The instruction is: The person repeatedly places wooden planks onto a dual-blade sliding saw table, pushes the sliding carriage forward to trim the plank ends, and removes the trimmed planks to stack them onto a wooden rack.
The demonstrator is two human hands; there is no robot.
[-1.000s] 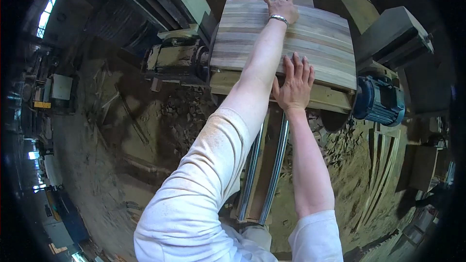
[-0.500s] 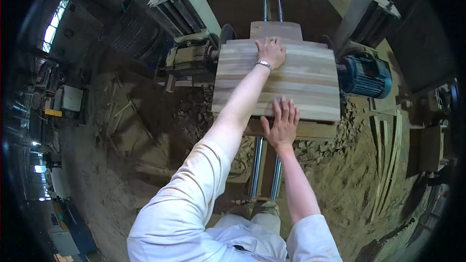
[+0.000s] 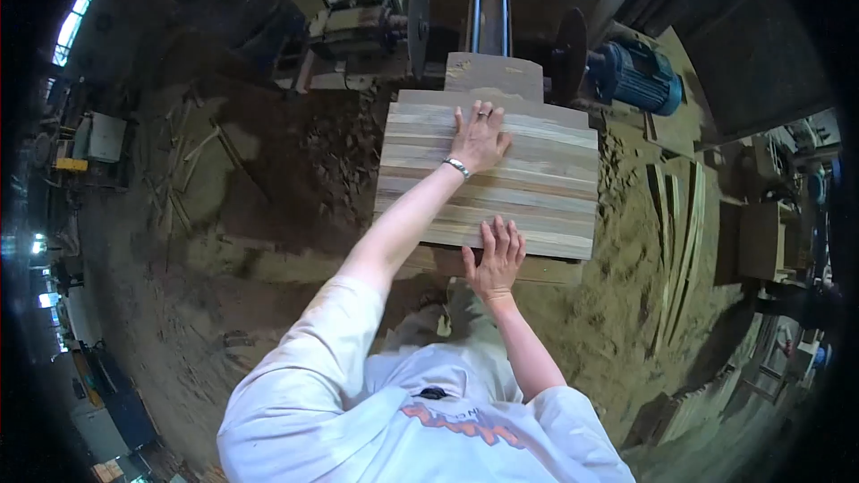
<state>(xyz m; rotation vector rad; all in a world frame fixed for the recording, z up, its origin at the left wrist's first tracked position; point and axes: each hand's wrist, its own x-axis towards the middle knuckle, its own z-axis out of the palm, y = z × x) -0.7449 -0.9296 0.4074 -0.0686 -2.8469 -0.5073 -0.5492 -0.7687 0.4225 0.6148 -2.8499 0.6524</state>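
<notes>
My left hand [image 3: 481,139] and right hand [image 3: 495,259] at 12 and 6 o'clock on the wooden strips [image 3: 550,179]

Taking the middle of the strips as my clock centre, I have them lying side by side in one flat block in front of me, their lengths running between 9 and 3 o'clock. My left hand rests palm down on top, near the 12 o'clock edge, the fingers stretched forward and the thumb apart from them, closed around nothing. A ring [image 3: 484,114] is on one of those fingers and a metal band [image 3: 456,167] is on that wrist. My right hand is at 6 o'clock, its fingers close together over the near edge and its thumb held out toward 9; it isn't gripped around anything either. I can't tell whether its palm touches the wooden ledge [image 3: 548,270] below.

A paler board [image 3: 497,74] adjoins the block at 12 o'clock, with shiny rails [image 3: 505,13] running away past it. A dark disc [image 3: 418,27] stands at 11 o'clock beside a dusty motor [image 3: 349,31], and a second disc [image 3: 570,54] stands at 1, with a blue motor [image 3: 640,76] at 2. Small offcuts [image 3: 617,165] litter the floor at 3 o'clock, and long loose slats [image 3: 677,241] lie between 3 and 4
</notes>
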